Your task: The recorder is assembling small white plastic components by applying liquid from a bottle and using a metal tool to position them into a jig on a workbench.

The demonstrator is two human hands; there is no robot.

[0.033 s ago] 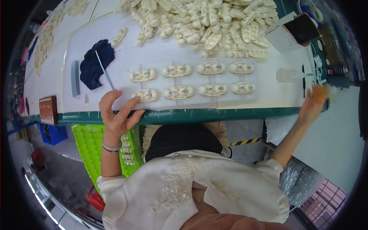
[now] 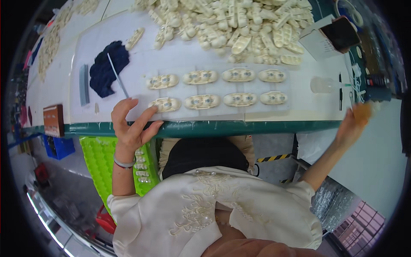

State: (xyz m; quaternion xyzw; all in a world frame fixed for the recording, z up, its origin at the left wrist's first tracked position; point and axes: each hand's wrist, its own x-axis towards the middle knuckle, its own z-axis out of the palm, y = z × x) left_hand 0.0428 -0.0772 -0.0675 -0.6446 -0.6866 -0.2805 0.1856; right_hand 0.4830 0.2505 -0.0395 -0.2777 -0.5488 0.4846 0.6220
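My left hand [image 2: 134,124] rests at the table's front edge with fingers apart. One fingertip reaches the near left cream moulded piece [image 2: 165,105]; I cannot tell whether it presses on it. That piece sits in a translucent flat tray [image 2: 280,112] holding two rows of similar rounded pieces, their middles marked grey. Out at the right front corner, my right hand [image 2: 350,128] is closed around a small orange object [image 2: 362,112], too blurred to name more exactly. A thin pale stick [image 2: 117,76] lies across a dark blue cloth [image 2: 105,70], left of the tray.
Behind the tray lies a large heap of cream pieces [image 2: 239,25]. At the right are a white box [image 2: 317,40] with a dark phone-like slab, a clear bottle [image 2: 320,85] and a black pen [image 2: 341,92]. A green moulded tray [image 2: 96,160] sits below the table edge.
My right hand has shifted slightly down and to the right with the orange object. My left hand stays almost where it was, and the tray pieces look unchanged.
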